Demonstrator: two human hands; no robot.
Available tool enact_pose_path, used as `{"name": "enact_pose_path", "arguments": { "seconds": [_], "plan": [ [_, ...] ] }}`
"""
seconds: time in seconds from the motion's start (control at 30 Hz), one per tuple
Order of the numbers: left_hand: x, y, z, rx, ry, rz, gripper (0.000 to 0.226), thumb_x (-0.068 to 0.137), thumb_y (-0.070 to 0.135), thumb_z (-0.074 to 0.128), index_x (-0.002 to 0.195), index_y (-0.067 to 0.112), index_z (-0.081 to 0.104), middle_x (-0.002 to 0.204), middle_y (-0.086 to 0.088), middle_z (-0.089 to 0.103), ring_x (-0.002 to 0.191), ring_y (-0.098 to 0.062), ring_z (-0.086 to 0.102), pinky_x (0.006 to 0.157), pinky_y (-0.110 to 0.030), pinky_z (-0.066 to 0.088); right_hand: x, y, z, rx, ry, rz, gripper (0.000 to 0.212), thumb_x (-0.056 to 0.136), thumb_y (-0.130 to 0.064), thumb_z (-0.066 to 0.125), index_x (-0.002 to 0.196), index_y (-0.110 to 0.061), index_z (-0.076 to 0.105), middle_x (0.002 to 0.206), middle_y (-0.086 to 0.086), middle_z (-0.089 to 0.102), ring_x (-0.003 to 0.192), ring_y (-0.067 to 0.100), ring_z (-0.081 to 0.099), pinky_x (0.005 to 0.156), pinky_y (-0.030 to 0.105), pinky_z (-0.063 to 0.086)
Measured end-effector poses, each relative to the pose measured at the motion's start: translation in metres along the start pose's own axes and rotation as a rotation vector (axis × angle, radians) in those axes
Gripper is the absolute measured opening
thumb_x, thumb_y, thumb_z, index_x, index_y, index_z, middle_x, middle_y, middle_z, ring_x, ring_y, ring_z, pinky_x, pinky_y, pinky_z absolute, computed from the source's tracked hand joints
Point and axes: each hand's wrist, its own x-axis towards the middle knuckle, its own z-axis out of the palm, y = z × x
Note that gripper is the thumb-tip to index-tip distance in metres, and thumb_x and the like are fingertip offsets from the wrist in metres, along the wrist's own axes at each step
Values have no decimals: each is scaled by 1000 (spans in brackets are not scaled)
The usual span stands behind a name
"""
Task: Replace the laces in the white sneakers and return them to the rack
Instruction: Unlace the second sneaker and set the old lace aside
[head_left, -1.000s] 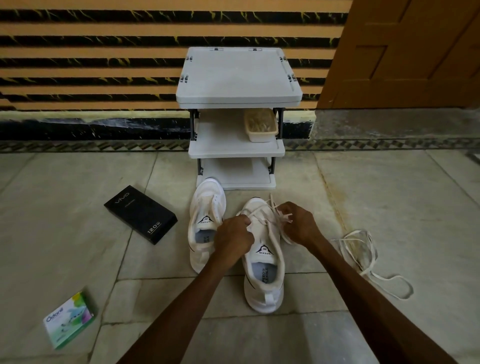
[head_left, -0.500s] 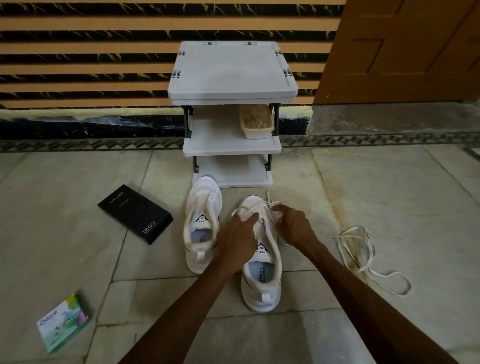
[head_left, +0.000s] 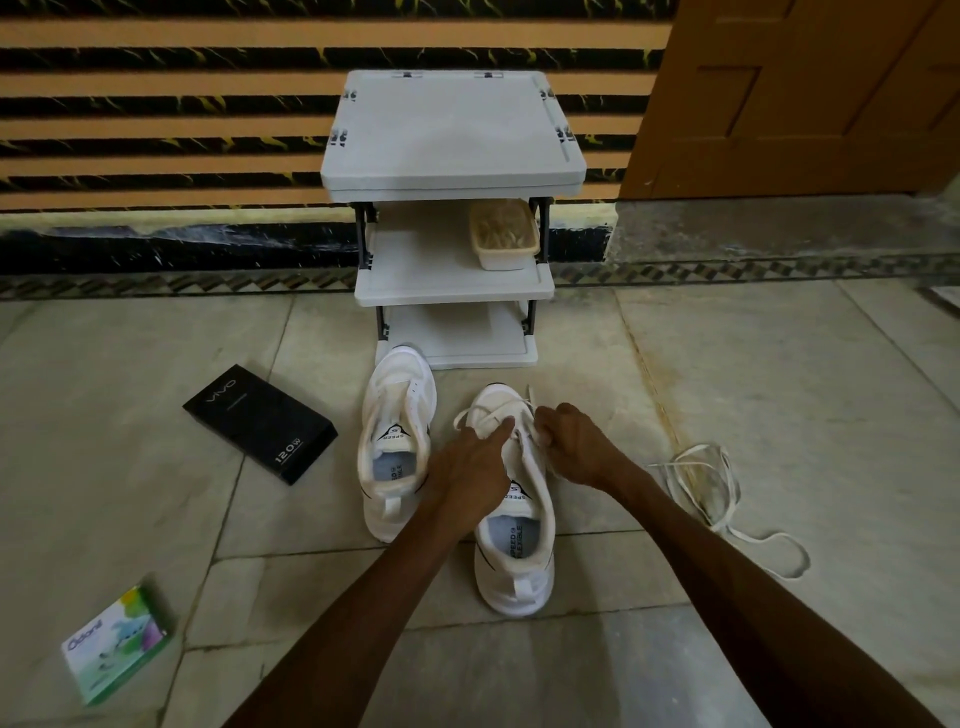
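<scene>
Two white sneakers stand on the floor, toes toward the grey rack (head_left: 452, 130). The left sneaker (head_left: 397, 441) has no lace in view. On the right sneaker (head_left: 514, 540) a white lace (head_left: 485, 410) loops over the toe end. My left hand (head_left: 470, 465) lies over this shoe's lace area with a finger stretched onto the lace. My right hand (head_left: 574, 441) pinches the lace at the shoe's right side. A loose white lace (head_left: 711, 483) lies tangled on the floor to the right.
A cream tub (head_left: 504, 236) sits on the rack's middle shelf. A black box (head_left: 260, 423) lies left of the sneakers, and a green-and-white carton (head_left: 117, 644) at the lower left. A wooden door (head_left: 800, 93) is behind at the right.
My left hand has uncurled from gripping the lace, and a finger now reaches forward onto it. My right hand stays on the lace, shifted slightly. The view has tilted a little.
</scene>
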Motion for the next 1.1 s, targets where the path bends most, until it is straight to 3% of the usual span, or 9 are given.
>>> {"name": "enact_pose_path", "arguments": {
  "seconds": [0.13,0.33,0.43,0.53,0.6,0.67,0.8,0.9,1.1],
  "plan": [
    [4,-5,2,0,17,-5,68,95,29,51,151,45,15,152,-9,35,130,-31,45,96,-40,41,-8,-18,-21,752,26,110,22,82,-3,41,73,-22,48,74,-1,55,73,16,48,69,30,38],
    [12,-13,1,-20,11,-29,71,92,39,55,149,48,14,138,-6,50,118,-30,55,83,-37,43,-4,-42,-48,1382,-88,143,34,81,15,32,77,-14,48,71,3,47,69,13,43,62,23,41],
    [11,-8,0,-13,16,-12,73,91,35,56,151,43,16,125,-8,59,111,-30,59,76,-34,42,-8,-60,-82,1843,-88,-4,32,71,16,37,84,-11,50,74,4,46,70,13,45,63,23,45],
    [10,-3,-3,18,8,8,74,90,29,55,153,37,16,124,-12,59,110,-31,59,81,-35,45,-14,-84,-122,2133,-122,-364,35,75,13,40,95,-14,52,79,4,47,74,12,46,70,24,47],
    [10,0,-3,33,9,17,74,90,29,55,153,35,17,125,-13,58,110,-32,59,83,-36,45,-14,-95,-137,2078,-97,-429,32,80,11,41,96,-14,53,79,3,46,74,11,45,69,23,44],
    [9,2,-3,38,13,26,73,90,28,55,152,33,19,123,-13,60,108,-31,60,83,-36,46,-12,-91,-135,1847,7,-270,27,87,8,41,95,-13,56,79,2,49,73,11,46,66,21,43],
    [7,2,-2,5,51,45,63,88,21,53,147,29,34,115,-12,64,104,-33,62,80,-35,47,-8,-61,-88,898,223,100,34,93,3,40,78,-17,63,93,4,67,86,18,58,70,25,48],
    [6,3,-3,4,53,22,56,88,20,55,142,26,42,118,-11,63,107,-33,60,78,-34,45,-4,-34,-48,522,196,251,41,90,4,42,68,-21,68,96,2,73,89,18,66,72,25,50],
    [3,2,-1,-27,86,38,71,89,24,57,151,34,24,122,-11,59,108,-32,58,80,-35,44,1,-6,-3,104,74,240,17,89,-17,60,91,-12,77,94,9,74,87,24,68,72,26,50]
  ]
}}
